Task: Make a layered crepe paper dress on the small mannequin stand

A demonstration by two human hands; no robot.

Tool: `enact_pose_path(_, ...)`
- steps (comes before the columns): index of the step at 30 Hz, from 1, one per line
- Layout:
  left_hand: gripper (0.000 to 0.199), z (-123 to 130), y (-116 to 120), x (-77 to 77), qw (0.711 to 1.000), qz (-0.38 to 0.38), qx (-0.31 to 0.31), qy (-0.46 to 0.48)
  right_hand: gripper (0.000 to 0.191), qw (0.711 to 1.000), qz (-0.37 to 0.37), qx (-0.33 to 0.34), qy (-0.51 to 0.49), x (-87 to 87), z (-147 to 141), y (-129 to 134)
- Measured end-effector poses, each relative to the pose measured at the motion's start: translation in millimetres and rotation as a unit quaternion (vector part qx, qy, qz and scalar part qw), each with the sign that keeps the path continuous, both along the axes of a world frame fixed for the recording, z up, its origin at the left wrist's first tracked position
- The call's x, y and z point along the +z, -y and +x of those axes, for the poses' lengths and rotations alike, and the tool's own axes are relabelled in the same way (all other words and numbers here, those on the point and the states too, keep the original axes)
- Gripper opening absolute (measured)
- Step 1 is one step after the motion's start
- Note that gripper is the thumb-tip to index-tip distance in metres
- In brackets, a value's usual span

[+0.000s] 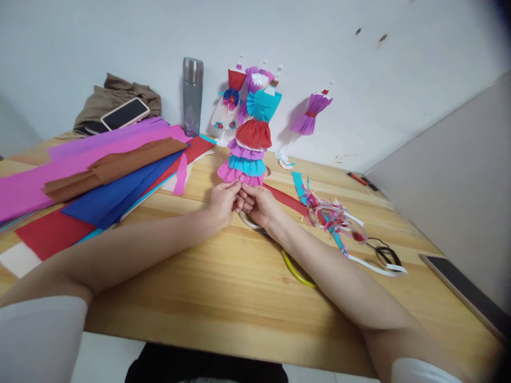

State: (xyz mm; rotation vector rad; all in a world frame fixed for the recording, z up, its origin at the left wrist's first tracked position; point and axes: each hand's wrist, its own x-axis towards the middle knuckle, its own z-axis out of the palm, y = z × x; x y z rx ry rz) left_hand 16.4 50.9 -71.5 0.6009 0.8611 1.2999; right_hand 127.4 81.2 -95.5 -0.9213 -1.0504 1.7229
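Observation:
A small dress form wears a tiered paper dress (253, 133) in turquoise, red, purple and pink, standing upright on the wooden table. At its lowest pink ruffle, my left hand (224, 203) and my right hand (257, 205) meet, fingertips pinched together on the front edge. Both hands are closed on the hem. Scissors with a yellow handle (296, 270) lie partly under my right hand and forearm. A red strip (285, 198) runs from beside the dress toward the right.
Coloured paper sheets (131, 183) spread over the left side, near a phone (125, 114) on brown cloth and a bottle (192, 98). More dressed forms (311, 114) stand behind. Paper scraps (333, 215), a black cord (387, 255) and a dark tablet (467, 290) lie right.

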Motion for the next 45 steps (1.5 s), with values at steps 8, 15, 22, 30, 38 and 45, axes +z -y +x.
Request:
enact_pose_path(8, 0.037, -0.4, -3.1, -2.1, 1.000, -0.002, 0.006, 0.010, 0.044, 1.000, -0.004, 0.002, 0.011, 6.9, -3.6, 2.8)
enact_pose_path(15, 0.021, -1.5, -3.7, -1.0, 0.999, -0.020, -0.002, 0.038, 0.042, 1.000, -0.017, -0.016, 0.007, 13.4, -8.7, 6.6)
enact_pose_path(22, 0.026, -2.6, -2.1, 4.0, 0.998, -0.038, -0.019, 0.054, 0.042, 0.998, -0.039, -0.049, -0.008, 15.2, -9.6, 5.8)
enact_pose_path(30, 0.021, -9.9, 18.6, 8.5, 0.996, -0.033, -0.016, -0.076, 0.056, 0.998, -0.028, -0.056, -0.017, 9.4, -8.8, 7.3)
enact_pose_path(38, 0.033, -42.9, 24.5, -3.0, 0.875, 0.154, 0.103, -0.447, 0.056, 0.996, -0.001, -0.075, -0.038, 12.8, -11.9, 9.0)
enact_pose_path(45, 0.027, -50.8, -6.8, -5.7, 0.781, 0.341, 0.144, -0.504, 0.059, 0.996, -0.005, -0.076, -0.040, 12.5, -11.7, 7.9)
